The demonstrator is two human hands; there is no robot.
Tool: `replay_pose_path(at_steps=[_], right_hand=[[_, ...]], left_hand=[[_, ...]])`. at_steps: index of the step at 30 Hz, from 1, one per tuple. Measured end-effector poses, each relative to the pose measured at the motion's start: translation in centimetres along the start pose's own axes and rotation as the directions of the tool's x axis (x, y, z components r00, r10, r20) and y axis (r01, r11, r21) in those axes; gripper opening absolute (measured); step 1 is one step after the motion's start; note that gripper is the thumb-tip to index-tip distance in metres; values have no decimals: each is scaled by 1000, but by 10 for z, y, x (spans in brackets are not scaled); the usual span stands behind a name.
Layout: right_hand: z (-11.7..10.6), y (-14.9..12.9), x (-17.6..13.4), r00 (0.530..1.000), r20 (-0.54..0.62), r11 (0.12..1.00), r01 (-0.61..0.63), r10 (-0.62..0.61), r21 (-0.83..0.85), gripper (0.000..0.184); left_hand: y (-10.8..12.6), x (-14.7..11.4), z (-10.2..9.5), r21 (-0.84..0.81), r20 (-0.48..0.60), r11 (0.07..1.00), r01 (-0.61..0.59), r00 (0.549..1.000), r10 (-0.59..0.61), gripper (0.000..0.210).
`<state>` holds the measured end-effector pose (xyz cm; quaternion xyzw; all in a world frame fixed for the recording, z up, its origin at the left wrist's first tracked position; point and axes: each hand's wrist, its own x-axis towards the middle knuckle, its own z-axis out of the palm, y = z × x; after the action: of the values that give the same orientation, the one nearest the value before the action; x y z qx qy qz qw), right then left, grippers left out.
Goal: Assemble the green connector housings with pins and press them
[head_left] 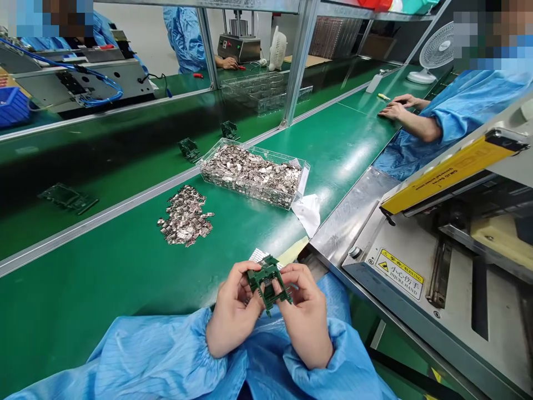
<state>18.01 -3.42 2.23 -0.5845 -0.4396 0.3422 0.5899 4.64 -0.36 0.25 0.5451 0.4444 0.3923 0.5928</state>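
A small green circuit board piece [267,282] sits between both of my hands at the near edge of the green table. My left hand [233,311] grips its left side with thumb and fingers. My right hand [306,316] pinches its right side. Both wrists wear blue smock sleeves. A loose heap of small shiny metal parts [186,216] lies on the mat ahead of my hands. Behind it stands a clear plastic tray [303,176] filled with the same metal parts.
A grey machine [420,250] with a yellow bar and a warning label stands at the right. Green boards [69,197] ride the dark conveyor belt beyond. A co-worker's hands [400,106] rest on the table at far right, near a white fan [435,53].
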Motion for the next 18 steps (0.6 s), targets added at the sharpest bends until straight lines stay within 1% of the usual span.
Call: replay_pose_path(at_steps=[3,6,8,10,11,12,13,15,16,17,18], right_hand=[[4,0,2,998,-10,988,-65,67,137,18],[5,-1,2,996,0,973,-91,93,213,22],[1,-4,-1,996,9,969,-88,88,230,21],[-11,-9,-7,997,25,973,-73,69,219,12],[-21,-13,-11,999,35,980,-46,39,195,7],[-33,-17,-16,999,48,989,2,-10,151,18],[-47,-23,-21,994,75,994,71,-78,85,34],[-79,-34,-34,964,147,970,235,-223,-67,63],[-96,-39,-41,948,167,946,295,-272,-132,71],[-113,-43,-49,941,161,928,324,-297,-183,73],[-130,-46,-58,945,127,920,324,-302,-220,72]], left_hand=[[2,0,0,19,3,1000,-16,1000,16,28],[7,-2,1,19,-9,999,-32,999,32,26],[15,-5,3,25,3,998,-51,999,51,26],[26,-7,6,45,49,996,-73,996,71,26],[32,-7,8,55,83,995,-82,993,78,27],[38,-8,12,64,120,994,-94,989,86,27],[44,-8,17,73,160,992,-108,982,95,28],[56,-7,32,94,273,985,-147,955,116,31],[62,-6,42,103,351,981,-165,929,119,34],[68,-5,55,106,446,979,-174,888,110,36],[75,-3,69,104,553,979,-175,828,89,38]])
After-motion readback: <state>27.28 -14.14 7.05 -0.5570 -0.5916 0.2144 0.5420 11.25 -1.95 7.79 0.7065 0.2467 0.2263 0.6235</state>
